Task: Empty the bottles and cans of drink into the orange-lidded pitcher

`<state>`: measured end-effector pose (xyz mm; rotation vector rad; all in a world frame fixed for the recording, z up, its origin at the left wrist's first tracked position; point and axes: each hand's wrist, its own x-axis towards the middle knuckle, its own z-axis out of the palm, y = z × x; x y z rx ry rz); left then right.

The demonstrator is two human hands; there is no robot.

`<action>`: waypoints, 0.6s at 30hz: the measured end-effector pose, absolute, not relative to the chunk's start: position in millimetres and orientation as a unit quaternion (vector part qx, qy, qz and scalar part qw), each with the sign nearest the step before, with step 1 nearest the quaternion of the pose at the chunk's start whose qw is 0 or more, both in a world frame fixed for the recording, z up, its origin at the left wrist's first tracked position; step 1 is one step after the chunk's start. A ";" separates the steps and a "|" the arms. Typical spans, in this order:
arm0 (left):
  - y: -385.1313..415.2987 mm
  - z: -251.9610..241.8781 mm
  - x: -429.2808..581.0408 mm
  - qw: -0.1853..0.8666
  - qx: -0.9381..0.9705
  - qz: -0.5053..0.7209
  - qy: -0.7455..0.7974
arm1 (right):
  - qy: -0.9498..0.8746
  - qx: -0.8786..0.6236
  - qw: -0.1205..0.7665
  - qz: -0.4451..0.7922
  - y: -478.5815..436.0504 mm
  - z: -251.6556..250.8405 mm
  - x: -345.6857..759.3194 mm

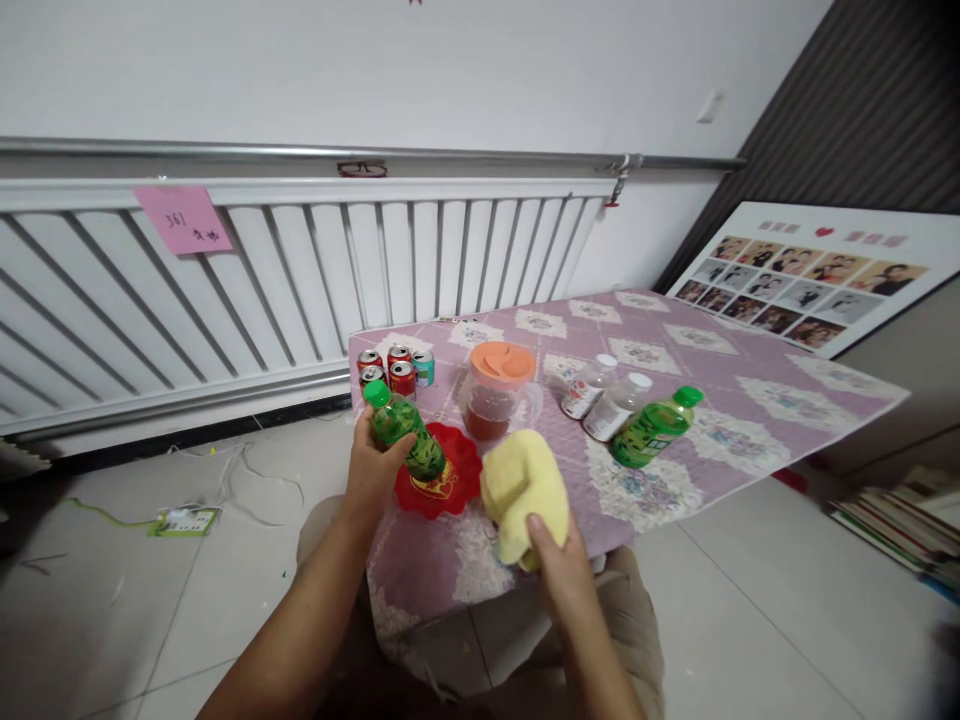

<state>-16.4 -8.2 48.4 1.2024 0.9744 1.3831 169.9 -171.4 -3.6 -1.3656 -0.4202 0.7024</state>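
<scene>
My left hand (379, 455) is wrapped round a green-capped drink bottle (412, 440), which tilts over a red scalloped tray (466, 482) with a gold and yellow pattern. In my right hand (559, 555) is a bunched yellow cloth (525, 490), held just above the tablecloth to the right of the tray. Behind the tray stands a clear pitcher (487, 405) with an orange lid and a reddish-brown liquid in it. Several drink cans (401, 378) are grouped at the table's left corner, beyond the bottle in my left hand.
Two white-capped bottles (600, 400) and another green bottle (652, 430) stand right of the pitcher. A purple floral tablecloth (420, 570) covers the table. A white radiator (450, 250) runs behind it. A photo board (810, 270) leans at right; a power strip (184, 522) lies on the floor.
</scene>
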 end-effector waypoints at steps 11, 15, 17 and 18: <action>-36.8 59.7 -0.9 0.536 0.509 0.549 0.391 | -0.456 -0.567 0.642 0.241 -112.9 18.8 121.0; -36.6 66.4 -4.6 0.542 0.502 0.548 0.393 | -0.357 -0.583 0.646 0.338 -121.7 7.4 128.6; -37.8 69.0 -2.8 0.547 0.494 0.555 0.387 | -0.272 -0.562 0.677 0.390 -126.6 4.1 127.2; -38.8 69.7 -0.9 0.549 0.492 0.557 0.384 | -0.231 -0.537 0.694 0.420 -128.5 3.3 125.6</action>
